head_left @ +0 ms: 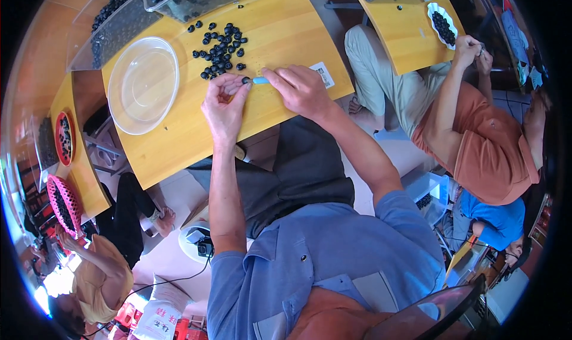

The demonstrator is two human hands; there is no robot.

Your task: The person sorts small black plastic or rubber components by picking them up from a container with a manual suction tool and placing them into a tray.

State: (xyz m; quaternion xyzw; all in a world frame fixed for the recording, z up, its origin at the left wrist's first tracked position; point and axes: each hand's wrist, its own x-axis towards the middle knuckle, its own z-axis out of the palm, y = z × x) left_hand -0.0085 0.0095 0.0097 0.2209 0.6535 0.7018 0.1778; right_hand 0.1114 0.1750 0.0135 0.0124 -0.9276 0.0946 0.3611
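Observation:
My left hand [224, 105] pinches a small dark round berry-like ball [245, 80] between thumb and fingers, above the wooden table [202, 143]. From the right, my right hand [298, 90] grips a small tool with a light blue handle [260, 80]. Its tip meets or nearly meets the ball; I cannot tell which. Just beyond my left hand lies a loose pile of similar dark balls [221, 49]. A wide, clear plastic bowl [143, 87] stands to the left of the pile. Beside my right hand is a white printed card [323, 75].
Clear bins [202, 0] of dark balls stand at the table's far edge. At right, a person in an orange-brown shirt [488, 143] works by a white scalloped dish [434, 9]. At left, another person [101, 274] sits by a pink basket [72, 200] and a red bowl [58, 128].

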